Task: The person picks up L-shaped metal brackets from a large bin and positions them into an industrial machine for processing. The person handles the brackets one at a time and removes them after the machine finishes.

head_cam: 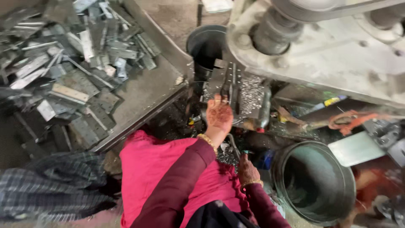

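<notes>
My left hand [219,114] reaches forward to the bed of a press machine [320,55]. Its fingers are closed on a dark perforated metal plate [225,82] lying under the machine head. Metal shavings [252,95] cover the bed just right of the plate. My right hand [248,171] sits low near my lap with the fingers curled. A small teal-tipped object [247,152] shows just above it, and I cannot tell whether the hand grips it. Both wrists wear gold bangles, and my sleeves are maroon over a pink garment [147,169].
A sloping metal tray [143,95] on the left carries a heap of several flat perforated metal strips [71,59]. A dark bucket [206,44] stands behind the bed and a large grey bucket [314,181] at the right. Checked cloth [50,185] lies lower left; orange cord [350,120] lies at right.
</notes>
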